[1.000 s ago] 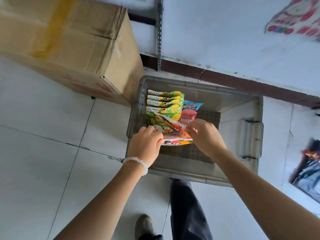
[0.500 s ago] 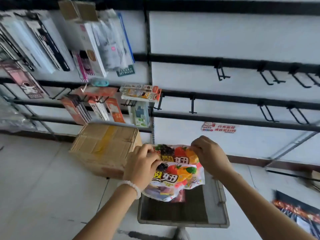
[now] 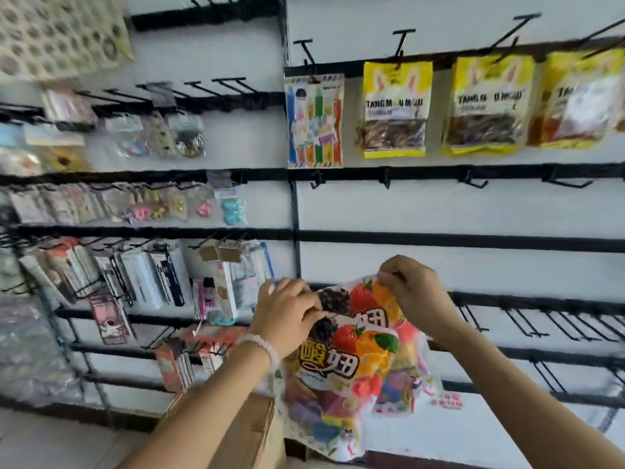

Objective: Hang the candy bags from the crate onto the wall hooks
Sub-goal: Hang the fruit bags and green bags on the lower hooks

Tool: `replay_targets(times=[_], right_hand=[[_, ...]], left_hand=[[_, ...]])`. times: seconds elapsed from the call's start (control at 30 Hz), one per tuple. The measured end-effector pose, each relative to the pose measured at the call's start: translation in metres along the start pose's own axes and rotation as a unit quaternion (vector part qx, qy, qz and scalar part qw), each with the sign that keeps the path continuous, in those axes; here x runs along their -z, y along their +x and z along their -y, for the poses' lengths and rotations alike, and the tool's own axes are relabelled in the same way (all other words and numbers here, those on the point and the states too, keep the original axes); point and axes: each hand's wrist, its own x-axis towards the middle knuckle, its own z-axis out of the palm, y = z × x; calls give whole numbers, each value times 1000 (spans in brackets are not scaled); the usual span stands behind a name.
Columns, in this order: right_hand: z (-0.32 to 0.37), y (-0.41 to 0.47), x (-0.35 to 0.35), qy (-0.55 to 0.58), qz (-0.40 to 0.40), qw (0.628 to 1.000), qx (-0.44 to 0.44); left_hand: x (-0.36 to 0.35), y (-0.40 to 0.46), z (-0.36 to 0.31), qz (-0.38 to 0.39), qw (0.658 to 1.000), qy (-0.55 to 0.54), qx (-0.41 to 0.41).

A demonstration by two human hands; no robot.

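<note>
Candy bags point(image 3: 351, 363), fruit-printed and crinkled, pinched at top by both hands' fingers point(image 3: 306, 311).

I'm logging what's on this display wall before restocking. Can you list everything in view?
candy bags: small bunch, fruit-print, held up before the lower right wall.
yellow snack bags: three, yellow, hanging upper right.
stationery card: one, multicolour, left of the yellow bags.
empty hooks: several, black, right rails.
small packaged goods: many, mixed colours, left racks; blurred.
cardboard box: one, brown, bottom centre.
bead bracelet: one, white, left wrist.
left hand: grip on the bags' top left.
right hand: pinches the top right.
</note>
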Motion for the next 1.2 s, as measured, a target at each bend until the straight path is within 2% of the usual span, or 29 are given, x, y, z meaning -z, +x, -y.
replay_targets(times=[0.07,0.27,0.53,0.7,0.87,0.97,1.1,1.2], right_hand=[[-3,24,6,-10,2,1000,5],[-14,105,13,16,-14,1000,15],[-20,178,-21,59,-15,998,19],[-22,208,-45,68,-24,997,13],[-17,228,-65,50,-68,996,7],[-10,240,-75,13,-120,993,11],[-7,249,-80,-25,-193,981,-6],[-9,249,-80,-50,-211,976,-20]], left_hand=[[4,24,3,12,1000,-3,-7],[16,95,16,-29,999,12,16],[12,149,56,-37,996,48,61],[5,169,87,-42,996,30,74],[3,188,119,-39,998,7,47],[5,204,137,-44,999,-22,20],[5,227,152,-54,996,-63,-38],[-2,237,156,-69,992,-76,-80]])
